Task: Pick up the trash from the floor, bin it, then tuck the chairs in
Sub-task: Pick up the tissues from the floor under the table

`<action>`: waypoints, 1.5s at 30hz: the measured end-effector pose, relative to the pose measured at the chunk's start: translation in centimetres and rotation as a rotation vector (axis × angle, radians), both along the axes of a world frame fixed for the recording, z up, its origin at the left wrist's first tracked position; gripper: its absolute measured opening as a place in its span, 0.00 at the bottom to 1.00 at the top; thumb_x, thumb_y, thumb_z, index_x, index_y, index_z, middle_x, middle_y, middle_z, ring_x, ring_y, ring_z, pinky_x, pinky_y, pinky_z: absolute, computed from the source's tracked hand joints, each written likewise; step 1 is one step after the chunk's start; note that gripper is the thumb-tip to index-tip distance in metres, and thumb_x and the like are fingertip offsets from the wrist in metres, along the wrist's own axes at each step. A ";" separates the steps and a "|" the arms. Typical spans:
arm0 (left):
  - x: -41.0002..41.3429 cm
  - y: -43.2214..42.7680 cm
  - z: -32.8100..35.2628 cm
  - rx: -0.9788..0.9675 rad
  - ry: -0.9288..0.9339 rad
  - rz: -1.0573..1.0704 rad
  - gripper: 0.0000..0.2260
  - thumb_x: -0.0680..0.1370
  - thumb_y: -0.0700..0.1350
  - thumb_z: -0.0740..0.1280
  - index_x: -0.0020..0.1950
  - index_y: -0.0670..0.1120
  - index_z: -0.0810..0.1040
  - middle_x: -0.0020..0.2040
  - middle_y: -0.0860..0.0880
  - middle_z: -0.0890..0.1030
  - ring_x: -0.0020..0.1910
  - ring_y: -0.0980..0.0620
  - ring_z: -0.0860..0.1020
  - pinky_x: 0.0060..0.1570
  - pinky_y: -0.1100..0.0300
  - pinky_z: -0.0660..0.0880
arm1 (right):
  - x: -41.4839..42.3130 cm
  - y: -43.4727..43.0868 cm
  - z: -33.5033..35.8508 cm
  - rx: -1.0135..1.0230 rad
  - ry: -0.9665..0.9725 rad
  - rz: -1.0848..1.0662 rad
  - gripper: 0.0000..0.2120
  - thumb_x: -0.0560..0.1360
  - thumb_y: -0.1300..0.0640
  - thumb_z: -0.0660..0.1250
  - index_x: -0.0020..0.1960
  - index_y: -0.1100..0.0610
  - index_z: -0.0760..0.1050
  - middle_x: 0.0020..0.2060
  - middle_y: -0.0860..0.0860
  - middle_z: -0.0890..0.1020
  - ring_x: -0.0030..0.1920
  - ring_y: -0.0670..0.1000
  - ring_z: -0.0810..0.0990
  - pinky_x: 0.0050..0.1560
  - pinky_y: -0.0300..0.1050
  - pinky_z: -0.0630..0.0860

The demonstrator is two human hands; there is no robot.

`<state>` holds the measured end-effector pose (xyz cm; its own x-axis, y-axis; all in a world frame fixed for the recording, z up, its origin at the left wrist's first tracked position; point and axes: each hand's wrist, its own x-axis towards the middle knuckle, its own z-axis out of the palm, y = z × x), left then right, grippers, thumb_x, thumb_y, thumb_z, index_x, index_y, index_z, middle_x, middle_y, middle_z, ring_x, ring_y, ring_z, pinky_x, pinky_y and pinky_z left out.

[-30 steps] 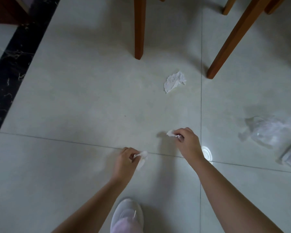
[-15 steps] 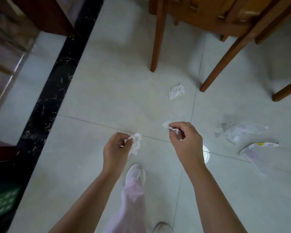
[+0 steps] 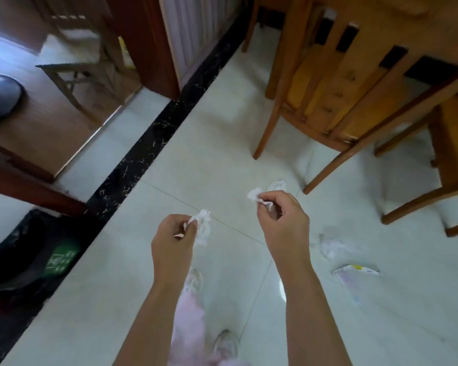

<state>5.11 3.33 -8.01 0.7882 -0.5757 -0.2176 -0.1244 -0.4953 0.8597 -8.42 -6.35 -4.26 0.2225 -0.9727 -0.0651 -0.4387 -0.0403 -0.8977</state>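
Note:
My left hand is shut on a crumpled white tissue, held above the pale tiled floor. My right hand pinches a smaller white tissue scrap between thumb and fingers. Just beyond it another crumpled tissue lies on the floor. To the right lie a clear plastic wrapper and a flat packet with a yellow mark. A wooden chair stands pulled out at upper right. A black-lined bin with a green label sits at the left edge.
A second wooden chair is at the right edge. A black marble strip crosses the floor diagonally. Dark wood furniture overhangs the bin. A doorway at upper left shows a wooden stool. My shoe is below my arms.
Both hands have risen from the floor, each holding its tissue. The view has tilted up and back, bringing the chairs, the doorway and the bin into sight.

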 end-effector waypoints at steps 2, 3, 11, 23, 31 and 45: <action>0.3 1.5 2.2 -0.033 0.014 0.043 0.09 0.75 0.39 0.66 0.38 0.51 0.74 0.38 0.50 0.77 0.36 0.58 0.74 0.33 0.75 0.67 | 1.3 1.4 2.3 -0.011 0.003 0.061 0.08 0.73 0.65 0.65 0.43 0.52 0.77 0.42 0.49 0.79 0.43 0.39 0.75 0.40 0.27 0.70; 0.6 2.2 3.3 -0.045 0.011 0.054 0.09 0.75 0.39 0.66 0.38 0.51 0.74 0.38 0.50 0.77 0.36 0.58 0.74 0.33 0.75 0.67 | 2.0 2.1 3.3 -0.022 0.008 0.094 0.08 0.73 0.65 0.65 0.43 0.52 0.77 0.42 0.49 0.79 0.43 0.39 0.75 0.40 0.26 0.70; 7.1 10.2 7.8 -0.087 -0.046 0.205 0.04 0.75 0.40 0.66 0.42 0.47 0.76 0.38 0.50 0.77 0.37 0.56 0.74 0.33 0.75 0.66 | 9.7 9.0 7.6 -0.071 0.072 0.278 0.06 0.73 0.64 0.66 0.45 0.55 0.78 0.42 0.47 0.79 0.42 0.41 0.77 0.42 0.28 0.71; 23.9 27.4 6.9 -0.063 -0.007 0.496 0.01 0.75 0.40 0.66 0.45 0.45 0.77 0.40 0.47 0.77 0.40 0.49 0.74 0.36 0.69 0.67 | 29.0 23.6 6.9 0.039 0.047 0.545 0.06 0.74 0.64 0.65 0.45 0.54 0.77 0.44 0.46 0.79 0.44 0.38 0.76 0.43 0.24 0.70; 34.4 35.0 3.2 0.041 -0.019 0.606 0.02 0.76 0.42 0.66 0.44 0.47 0.77 0.40 0.49 0.78 0.40 0.54 0.75 0.35 0.68 0.67 | 41.2 30.6 1.0 0.082 0.137 0.719 0.05 0.74 0.64 0.65 0.47 0.57 0.78 0.45 0.51 0.78 0.41 0.39 0.75 0.41 0.22 0.67; 47.6 35.7 -14.5 0.228 -0.049 0.661 0.03 0.76 0.44 0.65 0.43 0.46 0.75 0.37 0.53 0.76 0.37 0.59 0.73 0.33 0.77 0.65 | 57.3 30.3 -19.9 0.099 0.328 0.973 0.07 0.74 0.64 0.61 0.50 0.60 0.76 0.47 0.52 0.72 0.41 0.48 0.73 0.38 0.32 0.67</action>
<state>52.73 39.05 -22.55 0.9692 0.0836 -0.2317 0.2295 -0.6479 0.7264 48.88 23.90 -24.12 0.8674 -0.3683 -0.3345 -0.4798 -0.4411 -0.7584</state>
